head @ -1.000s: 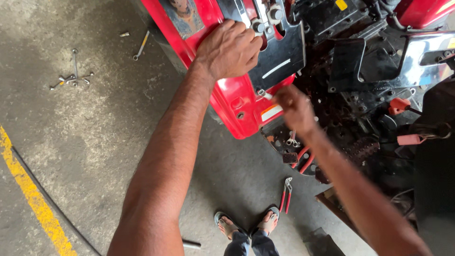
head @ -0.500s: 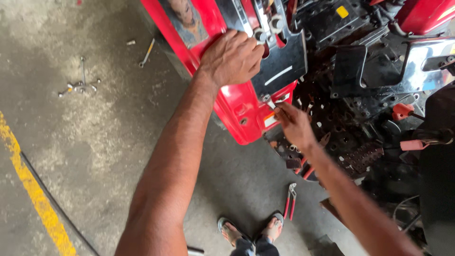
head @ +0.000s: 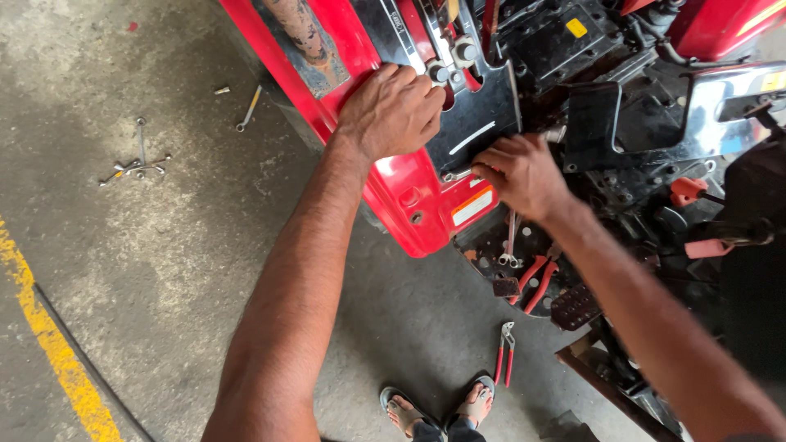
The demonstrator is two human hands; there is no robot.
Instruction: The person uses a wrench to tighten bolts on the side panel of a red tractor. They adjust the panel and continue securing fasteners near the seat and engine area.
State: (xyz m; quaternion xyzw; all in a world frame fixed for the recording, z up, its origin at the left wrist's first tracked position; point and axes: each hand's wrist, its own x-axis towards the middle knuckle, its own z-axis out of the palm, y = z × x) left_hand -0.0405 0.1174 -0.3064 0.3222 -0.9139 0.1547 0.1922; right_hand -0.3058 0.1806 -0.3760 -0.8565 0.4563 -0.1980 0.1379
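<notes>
My left hand (head: 391,110) lies palm-down on the red fender (head: 409,196) of a tractor, fingers curled against the black lever panel (head: 483,115). My right hand (head: 521,173) grips a small silver wrench (head: 457,174) at the lower edge of that panel, just above an orange reflector (head: 473,207). Below it a second wrench (head: 509,241) and red-handled pliers (head: 534,282) rest on the dark footplate.
More red-handled pliers (head: 504,352) lie on the concrete by my sandalled feet (head: 442,409). Spanners (head: 135,164) and a loose wrench (head: 248,108) lie on the floor at left. A yellow floor line (head: 49,336) runs along the left. Tractor parts and pedals (head: 696,217) crowd the right.
My right hand has risen from under the fender to the black panel's lower edge with the wrench. My left hand stays on the fender. The view has shifted slightly.
</notes>
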